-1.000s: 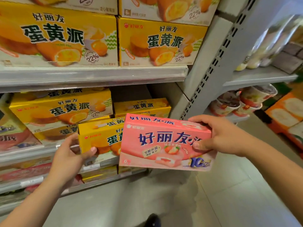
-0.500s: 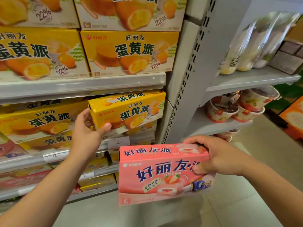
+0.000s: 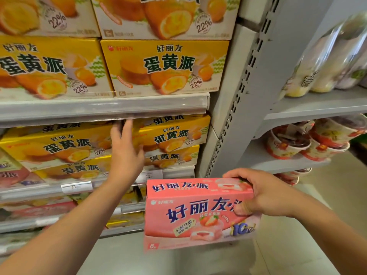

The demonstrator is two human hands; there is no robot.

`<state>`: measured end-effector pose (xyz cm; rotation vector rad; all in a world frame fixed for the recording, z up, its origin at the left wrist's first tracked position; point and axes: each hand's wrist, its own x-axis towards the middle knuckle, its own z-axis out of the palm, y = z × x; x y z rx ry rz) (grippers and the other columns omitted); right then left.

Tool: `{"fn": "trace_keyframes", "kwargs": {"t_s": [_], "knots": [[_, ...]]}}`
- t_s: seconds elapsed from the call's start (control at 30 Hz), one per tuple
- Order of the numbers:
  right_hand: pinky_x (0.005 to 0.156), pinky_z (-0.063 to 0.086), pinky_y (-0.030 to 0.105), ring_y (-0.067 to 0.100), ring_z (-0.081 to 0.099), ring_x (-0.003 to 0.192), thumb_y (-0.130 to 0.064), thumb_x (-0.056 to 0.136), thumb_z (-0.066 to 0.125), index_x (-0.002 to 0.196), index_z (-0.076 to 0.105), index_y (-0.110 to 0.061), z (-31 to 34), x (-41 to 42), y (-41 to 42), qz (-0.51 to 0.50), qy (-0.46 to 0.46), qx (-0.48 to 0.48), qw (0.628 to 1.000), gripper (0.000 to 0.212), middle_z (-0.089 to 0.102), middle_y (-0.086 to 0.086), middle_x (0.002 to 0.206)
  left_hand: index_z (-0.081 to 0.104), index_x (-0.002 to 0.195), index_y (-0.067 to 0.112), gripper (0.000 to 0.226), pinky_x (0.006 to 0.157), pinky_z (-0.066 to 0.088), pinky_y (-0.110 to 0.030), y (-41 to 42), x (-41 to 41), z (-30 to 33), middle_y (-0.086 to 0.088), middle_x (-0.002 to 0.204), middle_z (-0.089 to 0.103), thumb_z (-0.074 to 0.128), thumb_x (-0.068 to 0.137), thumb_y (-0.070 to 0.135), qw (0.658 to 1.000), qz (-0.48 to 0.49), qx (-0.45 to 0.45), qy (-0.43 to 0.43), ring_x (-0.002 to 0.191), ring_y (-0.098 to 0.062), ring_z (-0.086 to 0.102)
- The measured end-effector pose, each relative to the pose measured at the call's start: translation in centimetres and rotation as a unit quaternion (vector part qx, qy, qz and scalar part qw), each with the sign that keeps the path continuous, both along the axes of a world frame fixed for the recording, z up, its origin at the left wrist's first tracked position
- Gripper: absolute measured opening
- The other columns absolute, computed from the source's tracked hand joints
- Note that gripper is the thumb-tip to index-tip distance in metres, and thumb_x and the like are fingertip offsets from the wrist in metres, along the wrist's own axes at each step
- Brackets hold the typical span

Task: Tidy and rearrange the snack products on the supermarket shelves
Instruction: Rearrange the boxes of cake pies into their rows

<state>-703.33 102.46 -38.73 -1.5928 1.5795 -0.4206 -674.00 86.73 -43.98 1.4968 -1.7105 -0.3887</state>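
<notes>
A pink strawberry pie box (image 3: 190, 213) hangs in front of the shelves at the lower middle; my right hand (image 3: 266, 195) grips its right end, fingers over the top and thumb on the front. My left hand (image 3: 126, 149) reaches to the second shelf with straight fingers pointing up. It touches the left end of a yellow egg-yolk pie box (image 3: 174, 133), thumb lying on the box's front. That box lies on top of another yellow box (image 3: 172, 157) at the shelf's right end.
More yellow pie boxes (image 3: 59, 145) are stacked left of my left hand and fill the shelf above (image 3: 164, 66). A grey upright (image 3: 238, 96) divides the bays. To the right stand cup snacks (image 3: 288, 143) and bagged goods (image 3: 321, 62). Lower shelves hold pink and yellow boxes.
My left hand carried the yellow box up and right onto the stack at the shelf's right end, and its fingers have straightened. The pink box sank lower in view.
</notes>
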Motion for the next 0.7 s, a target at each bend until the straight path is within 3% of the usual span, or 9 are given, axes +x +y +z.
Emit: {"fn": "trace_keyframes", "kwargs": {"t_s": [0.07, 0.2, 0.4, 0.53, 0.6, 0.7], "knots": [[0.076, 0.056, 0.024, 0.001, 0.068, 0.092, -0.029, 0.055, 0.086, 0.108, 0.057, -0.044, 0.0, 0.1, -0.4, 0.0, -0.007, 0.002, 1.0, 0.062, 0.066, -0.027, 0.102, 0.041, 0.144, 0.024, 0.064, 0.109, 0.031, -0.036, 0.0, -0.3, 0.2, -0.006, 0.155, 0.023, 0.067, 0.087, 0.007, 0.99, -0.007, -0.069, -0.121, 0.142, -0.032, 0.026], [0.072, 0.056, 0.021, 0.001, 0.068, 0.09, -0.02, 0.062, 0.088, 0.108, 0.057, -0.042, 0.0, 0.5, -1.3, 0.003, 0.0, 0.0, 1.0, 0.06, 0.067, -0.027, 0.1, 0.054, 0.136, 0.011, 0.064, 0.101, 0.04, -0.053, -1.7, -0.3, 1.1, -0.016, 0.135, 0.056, 0.072, 0.076, -0.003, 0.946, -0.048, -0.141, -0.288, 0.12, -0.042, 0.048], [0.07, 0.055, 0.018, -0.003, 0.067, 0.089, -0.022, 0.064, 0.088, 0.109, 0.056, -0.042, 0.3, 1.1, -2.4, 0.007, 0.013, 0.002, 1.0, 0.059, 0.065, -0.031, 0.1, 0.057, 0.133, 0.013, 0.061, 0.086, 0.048, -0.053, -3.5, 0.9, 1.9, -0.021, 0.117, 0.066, 0.072, 0.076, -0.003, 0.931, -0.034, -0.107, -0.347, 0.103, -0.047, 0.06], [0.074, 0.059, 0.026, 0.001, 0.068, 0.091, -0.023, 0.065, 0.089, 0.111, 0.056, -0.04, 0.1, 1.2, -2.3, 0.007, 0.013, 0.016, 1.0, 0.059, 0.066, -0.028, 0.101, 0.054, 0.136, 0.015, 0.063, 0.079, 0.051, -0.052, -3.9, 1.4, 1.7, -0.022, 0.116, 0.066, 0.071, 0.078, -0.002, 0.924, -0.037, -0.101, -0.367, 0.101, -0.047, 0.061], [0.073, 0.059, 0.027, 0.002, 0.069, 0.09, -0.023, 0.065, 0.089, 0.111, 0.056, -0.04, -0.1, 1.1, -2.2, 0.008, 0.013, 0.023, 1.0, 0.059, 0.067, -0.026, 0.101, 0.051, 0.139, 0.015, 0.064, 0.081, 0.05, -0.052, -3.8, 1.5, 1.6, -0.021, 0.119, 0.065, 0.069, 0.08, -0.001, 0.925, -0.036, -0.093, -0.367, 0.104, -0.047, 0.06], [0.072, 0.059, 0.028, 0.004, 0.07, 0.089, -0.024, 0.064, 0.089, 0.112, 0.056, -0.04, -0.4, 1.1, -2.2, 0.008, 0.004, 0.032, 0.999, 0.06, 0.068, -0.024, 0.101, 0.041, 0.147, 0.016, 0.064, 0.098, 0.042, -0.052, -3.6, 1.5, 1.7, -0.018, 0.134, 0.058, 0.065, 0.088, 0.005, 0.925, -0.032, -0.096, -0.365, 0.12, -0.042, 0.054]]}}
